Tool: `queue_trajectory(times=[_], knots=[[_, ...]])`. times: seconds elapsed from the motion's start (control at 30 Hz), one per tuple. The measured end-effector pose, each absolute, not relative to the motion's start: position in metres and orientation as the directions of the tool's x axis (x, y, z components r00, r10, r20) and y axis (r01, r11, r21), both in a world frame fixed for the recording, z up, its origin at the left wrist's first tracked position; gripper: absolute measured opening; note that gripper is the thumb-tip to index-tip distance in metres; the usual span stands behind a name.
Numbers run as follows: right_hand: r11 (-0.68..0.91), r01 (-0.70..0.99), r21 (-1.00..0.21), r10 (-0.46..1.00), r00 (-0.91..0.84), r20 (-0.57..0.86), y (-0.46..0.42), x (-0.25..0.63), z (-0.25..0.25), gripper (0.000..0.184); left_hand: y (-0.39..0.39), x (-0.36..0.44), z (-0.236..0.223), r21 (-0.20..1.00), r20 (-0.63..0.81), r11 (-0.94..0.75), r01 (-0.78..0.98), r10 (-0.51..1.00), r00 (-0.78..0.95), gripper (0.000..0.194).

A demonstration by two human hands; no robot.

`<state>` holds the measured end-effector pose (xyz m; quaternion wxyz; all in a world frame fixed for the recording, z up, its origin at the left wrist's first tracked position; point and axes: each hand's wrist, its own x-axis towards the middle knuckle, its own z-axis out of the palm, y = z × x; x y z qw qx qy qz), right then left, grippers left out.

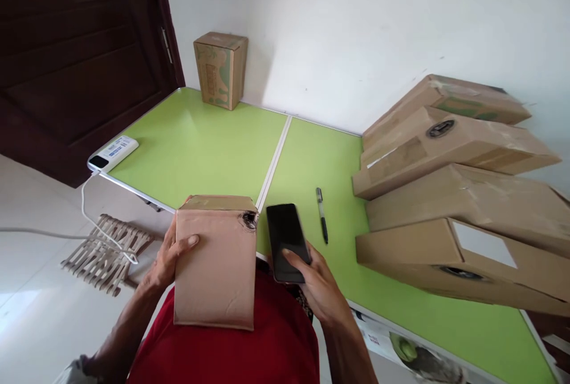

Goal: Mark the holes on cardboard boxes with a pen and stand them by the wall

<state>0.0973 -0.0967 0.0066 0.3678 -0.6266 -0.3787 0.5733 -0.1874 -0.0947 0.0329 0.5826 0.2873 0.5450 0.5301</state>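
My left hand (171,256) grips the left side of a brown cardboard box (215,271), thumb on its face and the other fingers behind it. A black scribbled mark (249,221) shows at the box's upper right corner. The box is held upright at the table's near edge, in front of my red clothing. In my right hand (315,283) is a black smartphone (285,235) with a dark screen, my thumb resting on its lower part. To the phone's right a black pen (322,215) lies on the green table (214,146).
Several cardboard boxes (409,206) stand in a row on the table's right side. Another box (218,69) sits by the wall at the back. A white power bank (113,154) with a cable lies at the left edge, above a woven stool (107,253) on the floor.
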Motion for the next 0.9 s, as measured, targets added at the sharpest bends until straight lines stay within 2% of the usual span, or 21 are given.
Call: queue_trajectory(times=[0.1,0.17,0.23,0.33,0.43,0.53,0.67,0.9], knots=[[-0.510,-0.368,-0.777,0.829,0.029,-0.558,-0.115,0.111,0.029,0.066,-0.092,-0.185,0.030,0.903,-0.328,0.284,-0.324,0.940,-0.089,0.096],[-0.468,-0.494,-0.733,0.816,0.077,-0.573,-0.126,0.114,0.051,0.065,-0.089,-0.182,0.028,0.895,-0.323,0.296,-0.335,0.946,-0.028,0.100],[-0.442,-0.528,-0.725,0.822,0.085,-0.563,-0.136,0.109,0.072,0.054,-0.085,-0.177,0.026,0.897,-0.305,0.299,-0.325,0.952,0.035,0.104],[-0.449,-0.570,-0.688,0.848,-0.030,-0.529,-0.145,0.090,0.096,0.046,-0.081,-0.170,0.025,0.923,-0.256,0.273,-0.272,0.962,0.097,0.108],[-0.468,-0.645,-0.604,0.842,-0.117,-0.527,-0.149,0.067,0.106,0.059,-0.080,-0.167,0.024,0.948,-0.204,0.229,-0.222,0.970,0.130,0.111],[-0.475,-0.686,-0.551,0.825,-0.129,-0.551,-0.150,0.052,0.104,0.074,-0.082,-0.167,0.021,0.946,-0.198,0.227,-0.233,0.970,0.142,0.109],[-0.486,-0.695,-0.530,0.819,-0.149,-0.555,-0.153,0.046,0.094,0.077,-0.082,-0.169,0.016,0.928,-0.205,0.237,-0.288,0.969,0.137,0.104],[-0.547,-0.701,-0.457,0.760,-0.189,-0.621,-0.155,0.044,0.091,0.079,-0.081,-0.172,0.014,0.926,-0.211,0.245,-0.287,0.967,0.144,0.098]])
